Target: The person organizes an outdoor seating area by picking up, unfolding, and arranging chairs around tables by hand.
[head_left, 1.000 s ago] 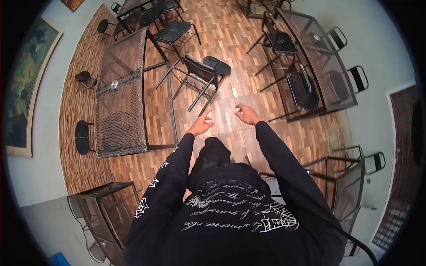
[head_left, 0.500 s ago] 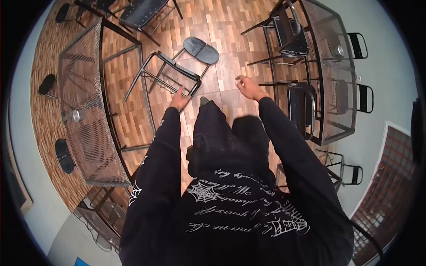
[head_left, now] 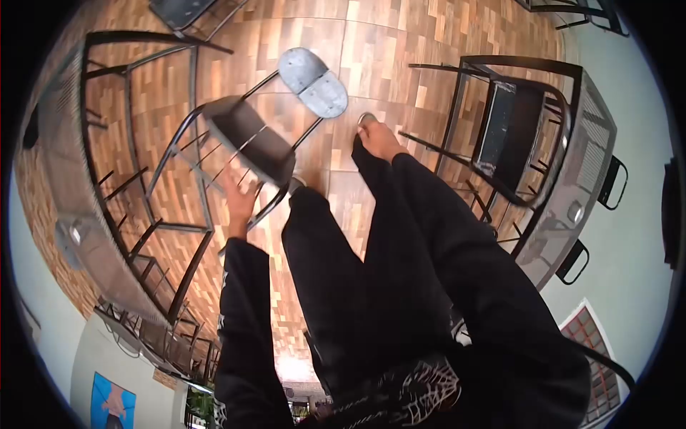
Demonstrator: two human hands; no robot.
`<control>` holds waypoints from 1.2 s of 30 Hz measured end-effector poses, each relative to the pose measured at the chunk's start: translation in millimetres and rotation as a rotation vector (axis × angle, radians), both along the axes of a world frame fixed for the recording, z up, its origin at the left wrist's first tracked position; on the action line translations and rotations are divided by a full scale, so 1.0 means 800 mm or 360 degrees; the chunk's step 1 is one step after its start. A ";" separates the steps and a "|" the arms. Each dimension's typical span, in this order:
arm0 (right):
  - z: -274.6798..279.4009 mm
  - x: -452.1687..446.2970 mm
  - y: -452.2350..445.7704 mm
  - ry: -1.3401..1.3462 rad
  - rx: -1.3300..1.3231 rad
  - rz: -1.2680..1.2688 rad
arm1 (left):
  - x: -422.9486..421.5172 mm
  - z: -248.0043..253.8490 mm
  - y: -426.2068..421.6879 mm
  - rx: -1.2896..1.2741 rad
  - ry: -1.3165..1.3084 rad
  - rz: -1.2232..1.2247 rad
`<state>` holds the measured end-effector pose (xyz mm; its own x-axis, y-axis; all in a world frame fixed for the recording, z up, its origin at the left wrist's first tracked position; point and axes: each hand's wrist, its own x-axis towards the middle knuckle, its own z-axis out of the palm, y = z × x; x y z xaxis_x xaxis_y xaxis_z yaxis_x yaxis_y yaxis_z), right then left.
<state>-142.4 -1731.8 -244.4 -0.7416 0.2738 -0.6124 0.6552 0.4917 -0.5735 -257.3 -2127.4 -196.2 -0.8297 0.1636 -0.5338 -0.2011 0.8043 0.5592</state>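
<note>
From where I stand, a black metal-framed chair with a dark flat seat (head_left: 250, 139) is tilted back on the wood-patterned floor (head_left: 389, 43), between two tables and just ahead of the person's legs; its underside faces the person, and its rounded two-part grey-black backrest (head_left: 313, 82) lies farthest away, though I can't tell whether that meets the floor; thin metal rods cross below the seat like an open rack. The bare left hand (head_left: 239, 196) is right at those rods and a bent leg tube, its fingers spread, and whether they touch the metal I can't tell; the bare right hand (head_left: 381, 141) hangs before a shoe, well apart from the chair, fingers loosely bent, and I can't tell how far they close. On the brown metal-mesh table at left (head_left: 64, 143) sits a small round silvery object (head_left: 75, 232); a similar shiny silvery piece (head_left: 574, 212) sits on the grey-brown mesh table at right (head_left: 582, 179); both are too small to tell whether they hold anything.
</note>
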 end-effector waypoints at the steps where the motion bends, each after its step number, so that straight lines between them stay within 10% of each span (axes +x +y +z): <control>1: -0.036 -0.012 0.020 -0.0024 0.0004 -0.0001 | -0.010 -0.016 0.018 -0.0189 0.0087 -0.0011; 7: -0.224 -0.055 0.081 -0.0074 -0.0126 0.0201 | -0.008 -0.141 0.071 -0.0309 0.0524 0.0430; 13: -0.388 -0.121 0.117 -0.0070 -0.0043 0.0167 | -0.002 -0.147 0.109 -0.0997 0.0776 0.0496; 19: -0.513 -0.190 0.118 -0.0071 -0.0472 0.0054 | -0.004 -0.150 0.098 -0.0820 0.0660 0.0670; 22: -0.623 -0.207 0.128 0.0096 -0.0247 0.0833 | -0.004 -0.154 0.105 -0.0911 0.0732 0.0679; 27: -0.547 -0.259 0.060 -0.0081 -0.0175 -0.0019 | -0.007 -0.156 0.112 -0.0664 0.0690 0.0950; 36: -0.543 -0.279 0.035 -0.0048 -0.0757 -0.0208 | -0.011 -0.155 0.101 -0.0860 0.0741 0.0725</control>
<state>-365.7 -1703.5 -678.9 -0.6995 0.0482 -0.7130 0.7139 0.0925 -0.6942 -266.5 -2046.8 -320.2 -0.9072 -0.4196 -0.0301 -0.4150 0.8810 0.2273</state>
